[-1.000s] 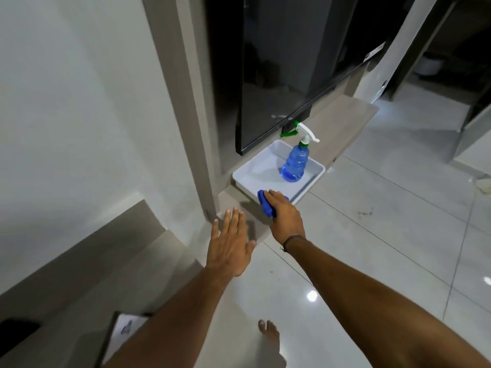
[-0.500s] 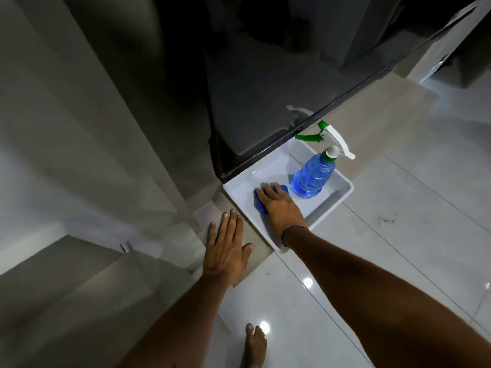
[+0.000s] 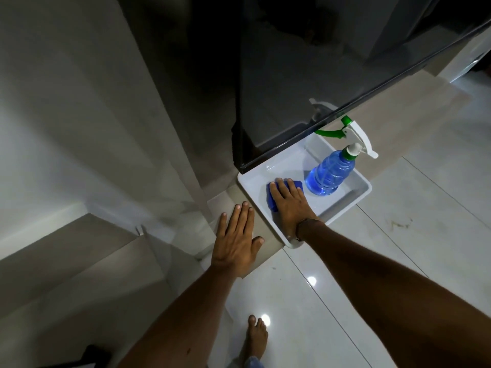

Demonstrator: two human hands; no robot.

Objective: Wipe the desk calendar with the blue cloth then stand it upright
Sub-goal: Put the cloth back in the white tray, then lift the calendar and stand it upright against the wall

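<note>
**Blue cloth pressed flat in the white tray**

The blue cloth (image 3: 276,193) lies on the floor of the white tray (image 3: 348,204), under the right hand (image 3: 288,201) — fingers stretched out flat on top of it, palm down, not curled around it. Just beside the cloth, in the same tray, stands a spray bottle (image 3: 329,173) of blue liquid with a white and green trigger head. The tray sits on a low beige ledge (image 3: 398,115), partly under a dark glossy panel (image 3: 305,75). The left hand (image 3: 237,240) rests spread on the ledge beside the tray's corner, holding nothing. No desk calendar shows in the view — a bare foot (image 3: 256,338) stands on the pale floor tiles (image 3: 411,248).
</note>
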